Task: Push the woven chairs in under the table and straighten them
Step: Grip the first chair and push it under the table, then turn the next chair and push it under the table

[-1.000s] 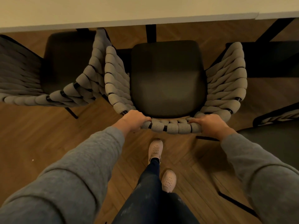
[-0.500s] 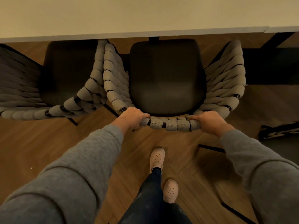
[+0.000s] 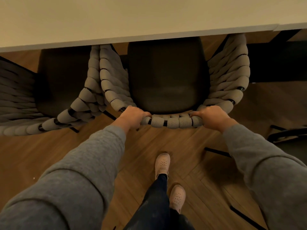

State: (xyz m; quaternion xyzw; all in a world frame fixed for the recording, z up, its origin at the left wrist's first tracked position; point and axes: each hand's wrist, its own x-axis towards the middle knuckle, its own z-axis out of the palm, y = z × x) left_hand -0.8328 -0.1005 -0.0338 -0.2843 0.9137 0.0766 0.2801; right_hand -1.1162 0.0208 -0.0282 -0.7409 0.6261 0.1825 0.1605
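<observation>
The left hand (image 3: 132, 117) and right hand (image 3: 212, 117) were each curled over the back rail of the grey rope-woven chair with a dark seat cushion (image 3: 172, 122), one at either end, well apart. The front of its seat lay under the edge of the pale worktop (image 3: 132, 39), the rest out over the herringbone wooden floor (image 3: 49, 150). Its left arm touched a matching woven chair (image 3: 86, 97) angled beside it. On the right, bare floor separated it from a dark-framed third chair (image 3: 289, 135). Two pale perforated shoes (image 3: 162, 165) stood just behind the rail
</observation>
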